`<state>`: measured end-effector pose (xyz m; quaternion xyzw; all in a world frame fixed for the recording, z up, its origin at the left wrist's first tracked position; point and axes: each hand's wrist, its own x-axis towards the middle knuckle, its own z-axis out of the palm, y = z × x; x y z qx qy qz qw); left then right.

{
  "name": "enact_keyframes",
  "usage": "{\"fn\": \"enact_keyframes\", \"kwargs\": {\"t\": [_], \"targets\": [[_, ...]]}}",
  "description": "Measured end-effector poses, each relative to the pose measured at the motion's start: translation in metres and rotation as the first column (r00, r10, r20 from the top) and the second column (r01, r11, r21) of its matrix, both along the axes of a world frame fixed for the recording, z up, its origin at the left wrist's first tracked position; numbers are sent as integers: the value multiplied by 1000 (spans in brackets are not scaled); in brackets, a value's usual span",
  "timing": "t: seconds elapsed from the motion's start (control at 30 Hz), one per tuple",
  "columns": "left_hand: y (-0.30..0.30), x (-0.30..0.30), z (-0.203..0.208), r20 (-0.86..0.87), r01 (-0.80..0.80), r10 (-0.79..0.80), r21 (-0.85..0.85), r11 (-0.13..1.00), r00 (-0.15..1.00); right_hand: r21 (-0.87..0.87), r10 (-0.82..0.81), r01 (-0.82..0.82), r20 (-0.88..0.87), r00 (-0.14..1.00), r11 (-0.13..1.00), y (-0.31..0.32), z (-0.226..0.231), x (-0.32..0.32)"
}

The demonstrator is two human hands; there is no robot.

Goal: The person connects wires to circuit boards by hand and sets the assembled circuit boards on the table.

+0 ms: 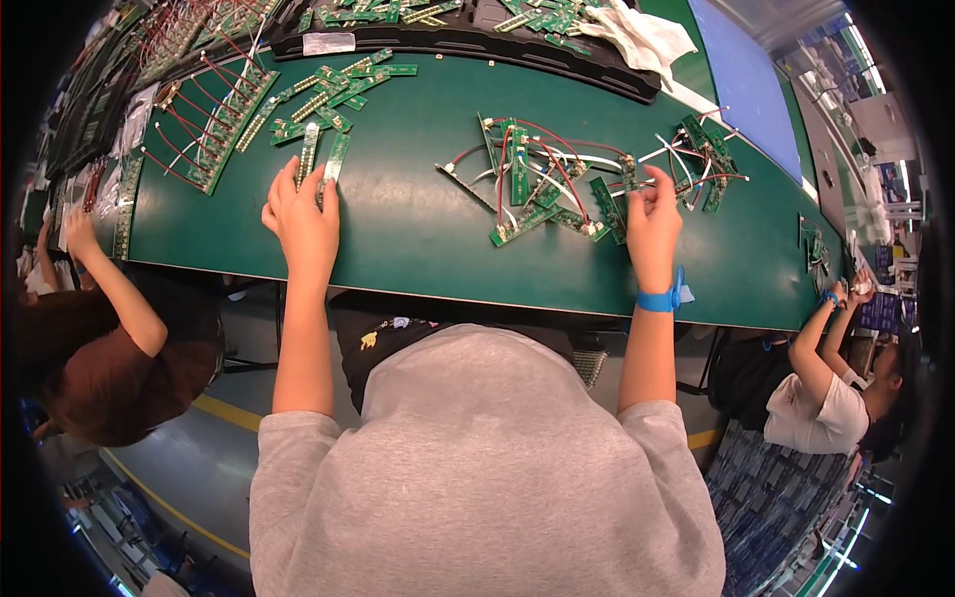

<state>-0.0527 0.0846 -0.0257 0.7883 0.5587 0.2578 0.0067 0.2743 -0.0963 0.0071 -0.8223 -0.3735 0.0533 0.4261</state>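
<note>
My left hand [301, 217] has its fingers bent round the lower ends of two narrow circuit board strips. One strip [309, 147] shows a row of pale parts; the other strip [337, 156] is plain green. Above it lies a loose pile of similar green strips [343, 88]. My right hand [654, 224], with a blue band at the wrist, pinches a small green circuit board [628, 171]. Left of that hand, a tangle of circuit boards with red and white wires [519, 174] rests on the green table. The fingers partly hide what they grip.
A black tray [477, 55] of boards with a white cloth [642, 40] stands at the back. A wired board panel [229, 129] lies at left, more wired boards [708, 159] at right. One co-worker [99, 338] sits at left, another [826, 388] at right.
</note>
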Motion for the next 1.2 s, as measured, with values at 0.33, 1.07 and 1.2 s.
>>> {"fn": "enact_keyframes", "kwargs": {"t": [0.33,1.07,1.2], "targets": [[2,-9,11,285,28,-10,-59,998,959,-95,-164,184,186,969,978,-53,31,6],[-56,28,51,874,718,-197,-217,661,445,-160,309,-266,409,858,951,-10,9,-14],[-72,43,59,950,881,150,-310,357,274,29,178,-194,289,941,980,-12,13,-6]]}}
